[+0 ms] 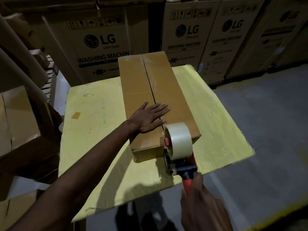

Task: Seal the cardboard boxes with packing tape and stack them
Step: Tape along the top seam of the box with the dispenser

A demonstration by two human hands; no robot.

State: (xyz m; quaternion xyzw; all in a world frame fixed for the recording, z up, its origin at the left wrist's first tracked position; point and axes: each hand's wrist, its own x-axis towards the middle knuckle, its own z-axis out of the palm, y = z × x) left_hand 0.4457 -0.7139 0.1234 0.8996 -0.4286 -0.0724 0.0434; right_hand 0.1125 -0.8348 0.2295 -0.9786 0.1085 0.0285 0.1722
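"lg washing machine" on stacked cartons point(98, 47)

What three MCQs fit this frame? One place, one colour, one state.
1. Where does the long brown cardboard box sit?
A) on the yellow tabletop
B) on the floor
C) on a trolley

2. What colour is the handle of the tape dispenser with its clear tape roll?
A) blue
B) orange-red
C) green

3. What is the left hand doing?
A) lifting a flap
B) lying flat on the box top, fingers across the centre seam
C) hanging idle

Answers:
1 A: the box stands on the yellow surface.
2 B: orange-red shows just above the right hand, which grips the handle.
3 B: the fingers are straight and spread on the cardboard.
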